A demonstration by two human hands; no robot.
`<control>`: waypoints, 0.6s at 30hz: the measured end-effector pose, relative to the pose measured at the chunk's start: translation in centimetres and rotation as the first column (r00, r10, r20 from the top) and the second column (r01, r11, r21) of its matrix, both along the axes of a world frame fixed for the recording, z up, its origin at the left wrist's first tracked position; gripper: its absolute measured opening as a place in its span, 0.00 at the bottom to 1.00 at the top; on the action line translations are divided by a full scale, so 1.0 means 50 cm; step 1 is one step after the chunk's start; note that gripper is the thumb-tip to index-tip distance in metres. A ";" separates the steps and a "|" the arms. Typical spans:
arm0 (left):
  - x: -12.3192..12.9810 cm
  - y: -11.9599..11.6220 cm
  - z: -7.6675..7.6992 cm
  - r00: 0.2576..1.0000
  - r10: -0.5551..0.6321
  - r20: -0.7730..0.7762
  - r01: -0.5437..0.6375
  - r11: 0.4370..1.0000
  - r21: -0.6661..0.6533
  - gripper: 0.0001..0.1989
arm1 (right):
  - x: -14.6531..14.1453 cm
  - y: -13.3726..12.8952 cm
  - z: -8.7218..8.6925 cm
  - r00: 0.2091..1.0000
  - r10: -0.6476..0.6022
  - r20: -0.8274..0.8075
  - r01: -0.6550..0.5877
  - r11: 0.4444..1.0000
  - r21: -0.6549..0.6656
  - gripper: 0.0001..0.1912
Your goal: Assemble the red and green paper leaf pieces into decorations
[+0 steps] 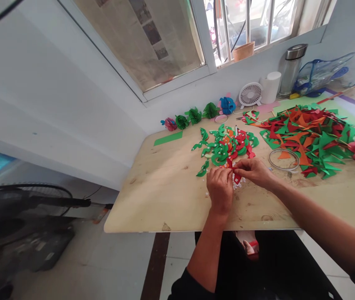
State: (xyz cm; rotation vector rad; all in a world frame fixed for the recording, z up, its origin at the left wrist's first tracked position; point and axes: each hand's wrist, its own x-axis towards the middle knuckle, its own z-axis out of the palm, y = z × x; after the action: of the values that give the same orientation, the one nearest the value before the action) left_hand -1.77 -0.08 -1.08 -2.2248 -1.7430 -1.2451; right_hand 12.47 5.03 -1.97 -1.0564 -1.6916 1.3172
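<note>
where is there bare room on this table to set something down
Widest: the left part of the table, between the green strip, the near edge and the left hand. A smaller patch lies between the right forearm and the scrap pile. It is crowded among the cut shapes and around the small fan.

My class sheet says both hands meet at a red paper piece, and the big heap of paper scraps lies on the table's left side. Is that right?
One slip: in the head view, the heap of paper scraps lies on the right side of the table. The left hand and right hand meet at a red paper piece.
</note>
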 end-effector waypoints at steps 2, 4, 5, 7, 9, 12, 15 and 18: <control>-0.003 0.002 0.000 1.000 -0.020 -0.021 0.020 1.000 0.002 0.06 | 0.000 -0.001 0.002 1.000 -0.006 0.013 0.005 1.000 0.013 0.11; -0.006 0.003 0.000 0.999 -0.036 -0.033 0.036 0.999 0.001 0.05 | 0.000 -0.002 0.004 1.000 -0.004 0.017 0.003 1.000 0.026 0.11; -0.008 0.004 0.000 0.999 -0.039 -0.038 0.039 0.999 -0.002 0.05 | 0.000 -0.002 0.004 1.000 0.001 0.016 -0.002 1.000 0.030 0.11; -0.010 0.005 0.001 0.998 -0.041 -0.045 0.040 0.999 -0.012 0.05 | 0.000 -0.002 0.004 1.000 0.013 0.010 -0.013 0.999 0.029 0.12; -0.012 0.006 0.002 0.998 -0.045 -0.039 0.044 0.999 -0.028 0.05 | -0.001 -0.002 0.002 1.000 0.019 0.000 -0.019 1.000 0.020 0.12; -0.015 0.007 0.006 0.998 -0.066 0.009 0.066 0.996 -0.067 0.04 | 0.000 0.000 0.001 1.000 0.017 -0.007 -0.017 1.000 0.002 0.12; -0.018 0.007 0.010 0.995 -0.079 0.065 0.085 0.991 -0.103 0.03 | 0.001 0.000 0.003 1.000 0.028 -0.006 -0.028 1.000 -0.002 0.11; -0.020 0.008 0.014 0.992 -0.091 0.089 0.102 0.987 -0.126 0.03 | 0.002 -0.001 0.006 0.999 0.039 0.012 -0.039 0.999 0.018 0.11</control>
State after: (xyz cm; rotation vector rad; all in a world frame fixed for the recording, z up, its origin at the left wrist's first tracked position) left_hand -2.77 0.33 -0.35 -2.3884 -1.8155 -1.2964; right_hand 12.58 4.96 -1.66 -1.0272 -1.7371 1.3202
